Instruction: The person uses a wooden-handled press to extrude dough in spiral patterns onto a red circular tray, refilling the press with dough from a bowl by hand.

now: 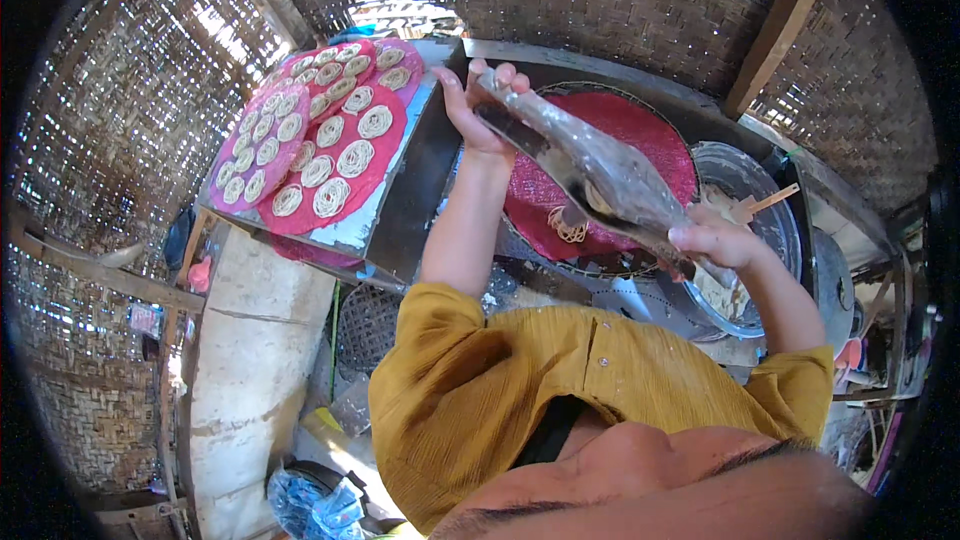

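Note:
Both my hands hold a long wooden dough press [600,165] with clear plastic wrapped over its upper bar. My left hand [478,110] is closed round its far left end, and my right hand [722,238] grips the near right end. The press is slanted above a round tray lined with red cloth [650,120]. Under its middle, a small nest of thin pale dough strands [568,225] shows against the cloth. The press hides part of the tray, and whether the strands still hang from it I cannot tell.
At the left, a raised box surface [350,230] carries pink and red cloth rounds [290,140] bearing many dough nests [330,197]. To the right stands a basin [790,230] of pale dough with a wooden stick [773,198]. Woven walls [600,0] close in behind.

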`<move>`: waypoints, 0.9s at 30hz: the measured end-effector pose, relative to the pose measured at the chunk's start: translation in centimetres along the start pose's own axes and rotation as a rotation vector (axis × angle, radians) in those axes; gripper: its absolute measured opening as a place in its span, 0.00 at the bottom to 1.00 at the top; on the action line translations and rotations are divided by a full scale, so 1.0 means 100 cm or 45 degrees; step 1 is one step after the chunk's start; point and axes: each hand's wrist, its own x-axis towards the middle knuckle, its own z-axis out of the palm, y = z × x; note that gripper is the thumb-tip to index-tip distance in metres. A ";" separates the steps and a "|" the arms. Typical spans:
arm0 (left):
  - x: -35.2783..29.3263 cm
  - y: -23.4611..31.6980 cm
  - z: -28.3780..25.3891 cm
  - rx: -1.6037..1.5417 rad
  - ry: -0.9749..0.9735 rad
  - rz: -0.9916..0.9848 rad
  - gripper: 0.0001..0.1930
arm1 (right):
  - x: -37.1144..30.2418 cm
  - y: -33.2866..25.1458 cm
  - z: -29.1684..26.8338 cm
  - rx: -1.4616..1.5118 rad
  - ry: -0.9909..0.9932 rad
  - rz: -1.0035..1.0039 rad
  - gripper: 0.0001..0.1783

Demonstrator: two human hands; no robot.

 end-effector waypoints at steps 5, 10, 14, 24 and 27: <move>-0.001 -0.011 0.006 -0.161 -0.041 0.004 0.23 | -0.019 -0.017 -0.006 -0.026 0.128 0.025 0.28; 0.010 0.007 0.022 -0.007 -0.101 0.118 0.15 | -0.007 -0.029 0.000 -0.145 0.163 0.020 0.29; -0.005 0.004 0.017 0.003 -0.142 0.012 0.16 | -0.011 -0.006 0.005 0.017 0.081 -0.009 0.28; -0.004 -0.036 -0.014 0.093 -0.110 -0.767 0.27 | -0.027 0.011 -0.001 0.077 0.162 -0.030 0.29; -0.043 -0.064 -0.071 1.037 -0.101 -1.018 0.21 | -0.023 0.014 0.001 0.108 0.192 -0.060 0.28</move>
